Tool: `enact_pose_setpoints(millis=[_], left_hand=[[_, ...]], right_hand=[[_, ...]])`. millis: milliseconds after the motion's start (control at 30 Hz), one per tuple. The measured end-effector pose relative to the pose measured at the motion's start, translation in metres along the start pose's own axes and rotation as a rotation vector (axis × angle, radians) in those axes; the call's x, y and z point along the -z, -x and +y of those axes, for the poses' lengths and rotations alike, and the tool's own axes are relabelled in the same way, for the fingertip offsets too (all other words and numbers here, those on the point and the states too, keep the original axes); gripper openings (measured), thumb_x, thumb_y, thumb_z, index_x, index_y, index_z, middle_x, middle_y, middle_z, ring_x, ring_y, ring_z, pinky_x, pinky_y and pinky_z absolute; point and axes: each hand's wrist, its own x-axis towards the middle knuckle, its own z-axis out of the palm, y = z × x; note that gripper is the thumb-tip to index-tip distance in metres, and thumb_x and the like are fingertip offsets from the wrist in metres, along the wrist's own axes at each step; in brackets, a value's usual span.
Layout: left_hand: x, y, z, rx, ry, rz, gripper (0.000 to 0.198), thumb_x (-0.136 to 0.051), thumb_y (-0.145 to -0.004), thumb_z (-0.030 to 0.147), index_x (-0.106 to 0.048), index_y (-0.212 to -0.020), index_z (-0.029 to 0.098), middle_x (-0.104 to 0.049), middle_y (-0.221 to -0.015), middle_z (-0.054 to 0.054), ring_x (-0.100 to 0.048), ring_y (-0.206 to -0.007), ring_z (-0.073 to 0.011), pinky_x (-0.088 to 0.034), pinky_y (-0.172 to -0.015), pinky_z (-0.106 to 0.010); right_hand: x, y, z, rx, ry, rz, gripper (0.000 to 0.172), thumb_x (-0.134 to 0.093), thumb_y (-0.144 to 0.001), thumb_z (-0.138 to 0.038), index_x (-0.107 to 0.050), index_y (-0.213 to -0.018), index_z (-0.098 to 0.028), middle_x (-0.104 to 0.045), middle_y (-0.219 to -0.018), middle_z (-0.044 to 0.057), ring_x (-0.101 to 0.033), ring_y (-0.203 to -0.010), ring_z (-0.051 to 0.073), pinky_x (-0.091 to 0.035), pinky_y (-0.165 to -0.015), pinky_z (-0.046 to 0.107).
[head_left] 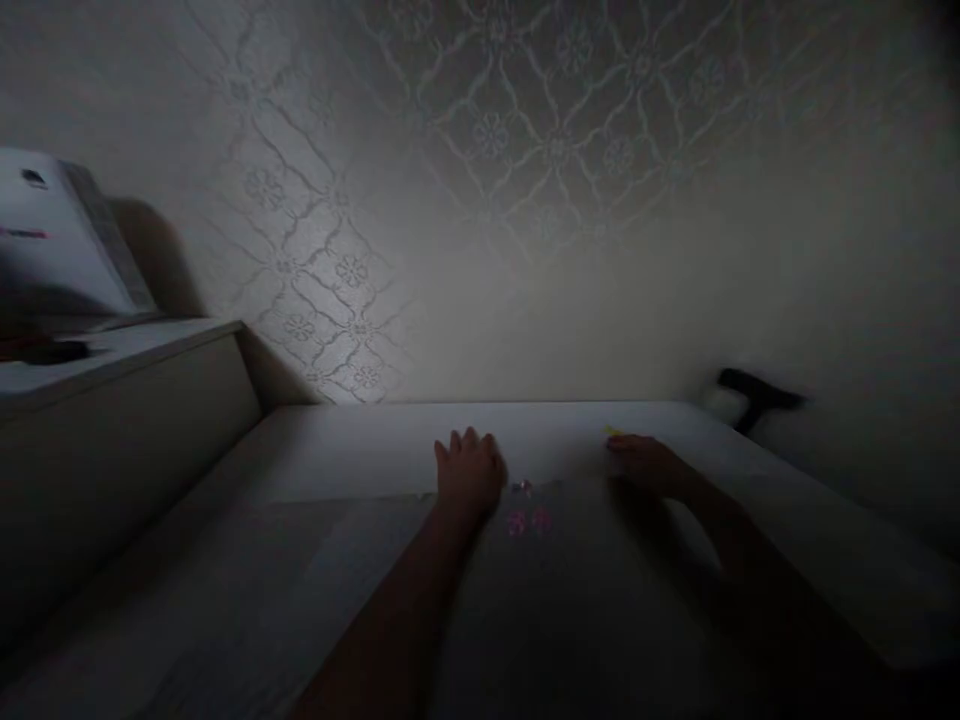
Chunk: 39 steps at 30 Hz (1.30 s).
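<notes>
My left hand [469, 475] lies on the white surface [360, 455], fingers spread and nothing visible in them. Farther right, my right hand [643, 462] is low over the same surface, its fingers together around a small yellow thing [613, 431]. Only an edge of that yellow thing shows, too dim and small to name. Between the hands are pink flower-like shapes [529, 522] and a small shiny bit [523, 487]. A greyish sheet-like covering [315, 540] spreads over the near part of the surface; its far edge runs just past my left wrist.
A patterned wall [487, 200] rises behind the surface. On the left stands a higher cabinet [150, 420] with a white box [60, 235] and a dark object [52, 352] on top. A black T-shaped handle [757, 395] sticks up at the right edge. The light is dim.
</notes>
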Motion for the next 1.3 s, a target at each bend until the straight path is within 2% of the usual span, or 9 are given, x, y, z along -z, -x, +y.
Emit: enact_pose_setpoints(millis=[133, 200, 300, 400, 500, 633, 867, 1067, 1300], left_hand=[[0.001, 0.0, 0.0, 0.005, 0.001, -0.015, 0.043, -0.032, -0.096, 0.033, -0.051, -0.131, 0.018, -0.045, -0.145, -0.016, -0.038, -0.133, -0.0344, -0.028, -0.107, -0.058], [0.0, -0.001, 0.0, 0.008, 0.001, -0.016, 0.042, -0.033, -0.096, 0.033, -0.052, -0.13, 0.018, -0.045, -0.144, -0.015, -0.039, -0.133, -0.0343, -0.029, -0.107, -0.058], [-0.001, -0.001, 0.0, 0.001, 0.004, 0.001, 0.042, -0.033, -0.095, 0.035, -0.052, -0.13, 0.019, -0.045, -0.144, -0.015, -0.039, -0.132, -0.0346, -0.029, -0.106, -0.058], [-0.003, -0.001, 0.0, 0.0, 0.002, 0.006, 0.043, -0.032, -0.096, 0.034, -0.051, -0.131, 0.019, -0.046, -0.144, -0.015, -0.039, -0.133, -0.0347, -0.029, -0.106, -0.058], [-0.003, -0.001, 0.0, 0.01, 0.0, -0.001, 0.044, -0.031, -0.096, 0.033, -0.051, -0.132, 0.018, -0.045, -0.144, -0.015, -0.038, -0.133, -0.0348, -0.029, -0.107, -0.058], [-0.001, 0.0, 0.0, 0.009, -0.001, -0.008, 0.044, -0.032, -0.096, 0.034, -0.05, -0.133, 0.019, -0.045, -0.145, -0.014, -0.038, -0.134, -0.0343, -0.028, -0.107, -0.058], [0.001, 0.001, 0.001, 0.01, 0.0, -0.017, 0.043, -0.033, -0.096, 0.033, -0.051, -0.133, 0.019, -0.043, -0.146, -0.016, -0.038, -0.134, -0.0341, -0.029, -0.107, -0.058], [-0.001, 0.0, 0.001, 0.006, 0.002, -0.001, 0.045, -0.032, -0.096, 0.033, -0.05, -0.134, 0.017, -0.044, -0.146, -0.016, -0.037, -0.134, -0.0358, -0.028, -0.107, -0.059], [0.001, 0.0, 0.0, 0.005, -0.003, -0.001, 0.043, -0.032, -0.096, 0.034, -0.052, -0.13, 0.019, -0.046, -0.143, -0.015, -0.039, -0.132, -0.0344, -0.029, -0.106, -0.057]], right_hand=[[-0.003, 0.0, -0.024, 0.072, -0.025, 0.069, 0.038, -0.048, -0.078, -0.014, -0.072, -0.107, -0.02, -0.072, -0.11, 0.012, -0.066, -0.106, 0.028, -0.051, -0.095, 0.049], [-0.004, 0.003, -0.051, 0.169, -0.1, 0.088, 0.041, -0.047, -0.082, -0.016, -0.067, -0.117, -0.021, -0.07, -0.113, 0.011, -0.065, -0.107, 0.026, -0.051, -0.095, 0.048], [-0.004, 0.009, -0.102, 0.336, -0.232, 0.023, 0.041, -0.045, -0.087, -0.017, -0.063, -0.123, -0.023, -0.07, -0.113, 0.01, -0.065, -0.103, 0.022, -0.053, -0.091, 0.042], [0.002, 0.014, -0.141, 0.475, -0.3, -0.063, 0.034, -0.045, -0.089, -0.017, -0.067, -0.115, -0.019, -0.072, -0.105, 0.011, -0.064, -0.101, 0.022, -0.053, -0.088, 0.038], [0.007, 0.017, -0.157, 0.523, -0.308, -0.117, 0.03, -0.043, -0.09, -0.016, -0.07, -0.103, -0.018, -0.073, -0.1, 0.011, -0.066, -0.095, 0.021, -0.053, -0.087, 0.035], [0.006, 0.019, -0.158, 0.501, -0.293, -0.134, 0.033, -0.041, -0.089, -0.015, -0.068, -0.109, -0.015, -0.072, -0.104, 0.014, -0.066, -0.095, 0.022, -0.052, -0.088, 0.035], [0.004, 0.024, -0.161, 0.488, -0.209, -0.158, 0.037, -0.042, -0.089, -0.016, -0.063, -0.12, -0.014, -0.067, -0.119, 0.015, -0.062, -0.11, 0.024, -0.048, -0.098, 0.04], [0.007, 0.021, -0.151, 0.507, -0.126, -0.151, 0.035, -0.047, -0.087, -0.017, -0.066, -0.116, -0.017, -0.067, -0.121, 0.013, -0.059, -0.118, 0.025, -0.043, -0.104, 0.046], [0.02, 0.017, -0.115, 0.206, 0.021, -0.18, 0.031, -0.045, -0.09, -0.021, -0.073, -0.106, -0.021, -0.072, -0.111, 0.009, -0.064, -0.112, 0.025, -0.047, -0.1, 0.043]])
